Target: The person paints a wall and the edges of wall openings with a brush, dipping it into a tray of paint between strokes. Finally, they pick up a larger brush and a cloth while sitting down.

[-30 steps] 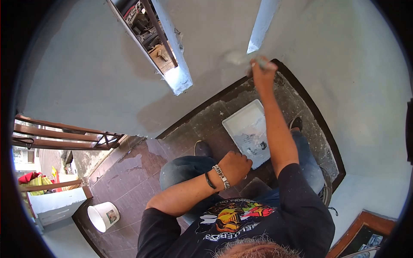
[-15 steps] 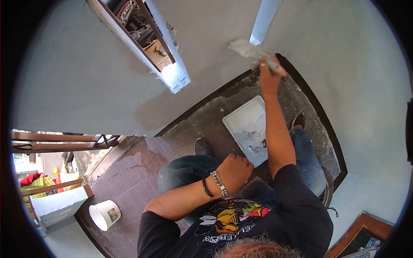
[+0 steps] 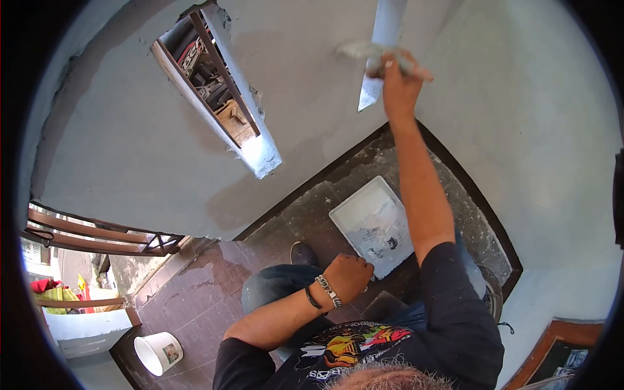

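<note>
My right hand (image 3: 402, 75) is closed around the handle of a wide paintbrush (image 3: 356, 49), smeared by motion. The brush's pale head points left at the grey wall (image 3: 305, 84), beside the narrow light-blue upright strip (image 3: 370, 94). My left hand (image 3: 351, 275) is curled into a fist with nothing visible in it, held above my bent left knee. A bracelet and a dark band circle that wrist. Between my legs on the floor lies a white paint tray (image 3: 356, 211), streaked with paint and dark smudges.
A slot-like window opening (image 3: 250, 146) with a motorcycle behind it cuts the wall at upper left. A white bucket (image 3: 151, 351) stands on the tiled floor (image 3: 195, 286) at lower left. Brown railings (image 3: 97, 234) lie at left, and a wood-framed thing (image 3: 546, 348) at lower right.
My view has tilted upward, so the wall and tray sit lower in it. My right hand has moved the brush up along the wall. My left fist stays in nearly the same place.
</note>
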